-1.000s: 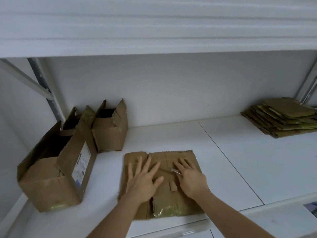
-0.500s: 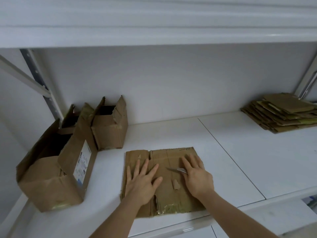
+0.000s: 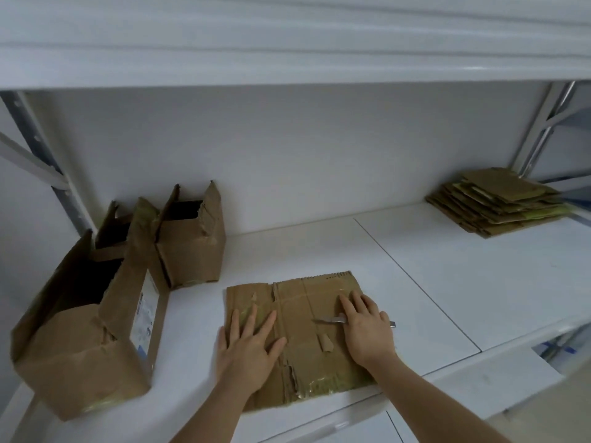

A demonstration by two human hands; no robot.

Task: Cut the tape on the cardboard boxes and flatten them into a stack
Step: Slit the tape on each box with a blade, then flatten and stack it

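Note:
A flattened cardboard box (image 3: 300,314) with glossy tape lies on the white shelf (image 3: 447,282) near its front edge. My left hand (image 3: 248,343) presses flat on its left part, fingers spread. My right hand (image 3: 364,327) lies on its right part with fingers straight, and the thumb keeps a thin metal knife (image 3: 329,320) under the hand. The blade tip pokes out to the left and the handle end to the right. A stack of flattened boxes (image 3: 499,203) sits at the far right.
Three open-topped boxes stand at the left: a large one with a white label (image 3: 80,340), a narrow one (image 3: 128,225) behind it and a small one (image 3: 192,251) against the back wall. An upper shelf (image 3: 287,52) hangs overhead. Metal uprights frame both ends.
Both hands stay pressed on the flattened box. My right hand has slid a little to the right with the knife, and my left hand has drawn slightly nearer to me.

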